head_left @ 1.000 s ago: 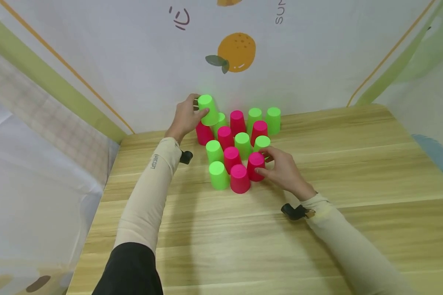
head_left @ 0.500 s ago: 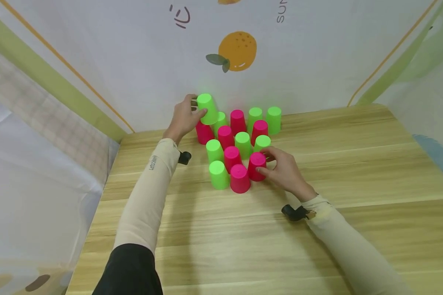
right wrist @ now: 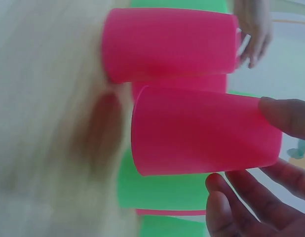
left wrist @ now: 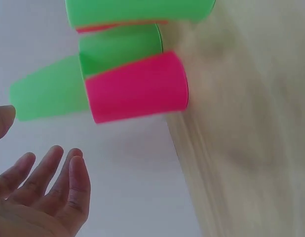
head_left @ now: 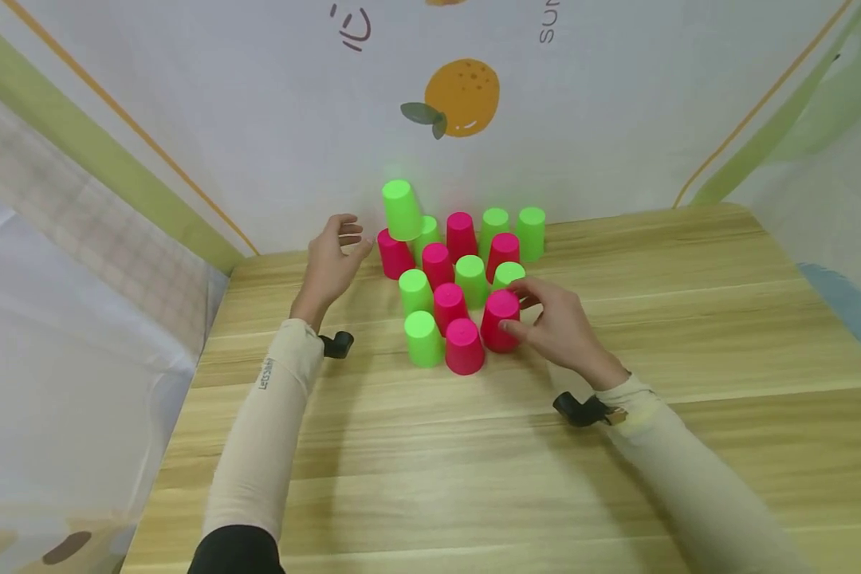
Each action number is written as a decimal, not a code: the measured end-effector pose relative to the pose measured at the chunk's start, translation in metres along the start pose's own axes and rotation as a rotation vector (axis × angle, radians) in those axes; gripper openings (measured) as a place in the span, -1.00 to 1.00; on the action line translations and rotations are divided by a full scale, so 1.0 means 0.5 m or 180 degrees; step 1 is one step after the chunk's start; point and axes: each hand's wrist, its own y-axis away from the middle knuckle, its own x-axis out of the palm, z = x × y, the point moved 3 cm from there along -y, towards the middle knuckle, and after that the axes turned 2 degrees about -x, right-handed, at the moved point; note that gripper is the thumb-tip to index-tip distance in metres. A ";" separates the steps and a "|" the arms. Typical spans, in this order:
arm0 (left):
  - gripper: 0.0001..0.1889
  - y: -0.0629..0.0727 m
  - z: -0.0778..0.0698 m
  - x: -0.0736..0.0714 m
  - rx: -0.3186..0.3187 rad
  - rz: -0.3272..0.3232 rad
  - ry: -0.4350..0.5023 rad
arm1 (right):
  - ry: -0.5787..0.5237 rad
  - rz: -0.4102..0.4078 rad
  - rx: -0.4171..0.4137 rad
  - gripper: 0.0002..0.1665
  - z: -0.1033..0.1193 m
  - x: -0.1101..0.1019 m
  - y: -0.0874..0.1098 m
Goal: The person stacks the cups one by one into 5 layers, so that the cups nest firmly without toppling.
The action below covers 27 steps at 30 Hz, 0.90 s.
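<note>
In the head view my left hand (head_left: 332, 259) is held away from the cups, fingers loosely bent and nothing in them. Just right of it a green cup (head_left: 401, 210) stands upside down on top of a pink cup (head_left: 396, 255) at the back left. The left wrist view shows that lower pink cup (left wrist: 137, 88) with the hand's spread fingers (left wrist: 78, 190) apart from it. My right hand (head_left: 556, 323) pinches another pink cup (head_left: 501, 320) between thumb and fingers at the front right of the group. In the right wrist view this cup (right wrist: 202, 133) is upside down, raised over its shadow.
Several upside-down green and pink cups stand close together, among them a front pink cup (head_left: 465, 347) and a front green cup (head_left: 424, 340). The wooden table (head_left: 430, 470) ends at a white printed cloth (head_left: 581, 119) right behind the back row.
My left hand has let go of the upper green cup and drawn back left and toward me; that cup stays on the pink one. My right hand has raised its pink cup slightly.
</note>
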 end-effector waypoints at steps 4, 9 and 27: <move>-0.47 0.043 0.002 0.014 0.0120 -0.0029 0.0067 | 0.0002 0.0027 -0.0067 -0.47 0.019 -0.020 -0.005; -0.57 0.104 0.006 0.038 0.0173 0.0190 0.0064 | 0.0049 0.0113 -0.0107 -0.46 0.046 -0.048 -0.016; -0.53 0.215 -0.009 0.106 0.0425 0.0779 -0.0207 | 0.0233 0.0318 -0.0305 -0.45 0.132 -0.093 -0.105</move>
